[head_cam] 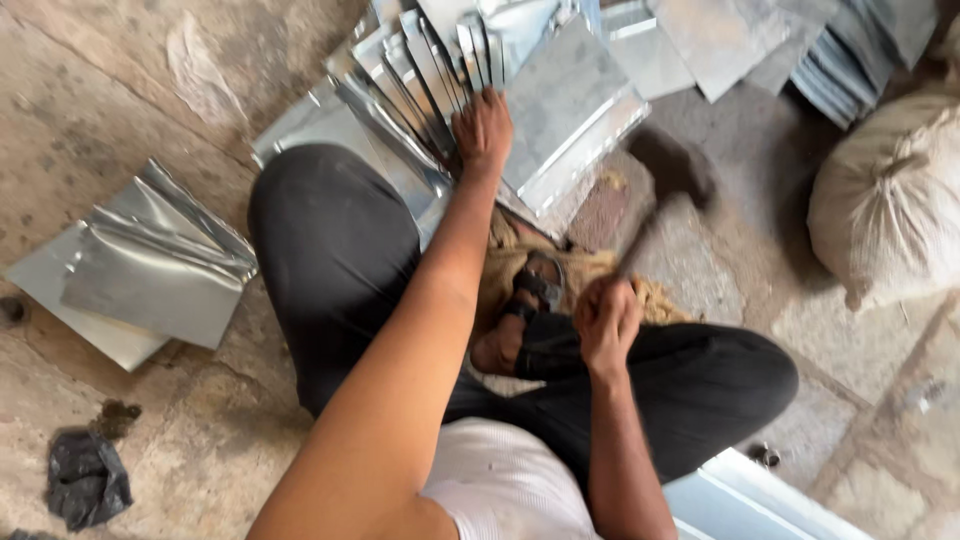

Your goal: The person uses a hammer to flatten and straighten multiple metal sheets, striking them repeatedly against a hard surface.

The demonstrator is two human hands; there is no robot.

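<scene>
Head view, worker seated cross-legged on a stone floor (120, 90). The left hand (482, 128), at about 12 o'clock from the knees, rests palm-down with fingers spread on a fanned stack of folded metal sheets (420, 75), touching the flat sheet (575, 100) that lies just beside it at 1 o'clock. The right hand (605, 320) is closed in a full fist round the handle of a hammer (668, 175); the head is blurred, raised over the floor at 2 o'clock from that fist, and its shape cannot be told exactly. Under the sheets, between the legs, lies a rusty block (600, 212) on sacking (560, 265).

To strike well, it seems best to keep the pressing fingers well back from the edge being hit, hold the sheet flat on the block, and bring the hammer face down square.

Other finished pieces (150, 265) lie at 9 o'clock; more sheets (850, 50) and a filled sack (885, 195) lie at 2 to 3 o'clock; a black rag (85, 480) lies at 8 o'clock
</scene>
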